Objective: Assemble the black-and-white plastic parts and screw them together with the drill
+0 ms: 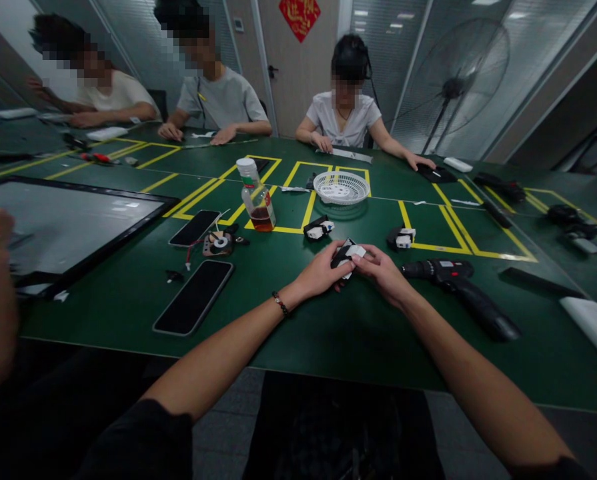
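Note:
Both my hands meet over the green table around a small black and white piece (347, 256), whose kind I cannot make out. My left hand (323, 272) is closed around its left side, with a beaded bracelet at the wrist. The fingers of my right hand (384, 272) pinch its right side, and they partly cover it. Two similar black and white pieces lie beyond my hands, one (319, 229) just behind and one (401, 237) to the right. A black cordless drill (448, 273) lies on its side to the right of my right hand.
A bottle of dark liquid (258, 200) and a white plastic basket (341, 189) stand farther back. At left lie two phones (194, 297), a small wired part (219, 243) and a large framed panel (78, 233). Several people sit around the table (278, 333).

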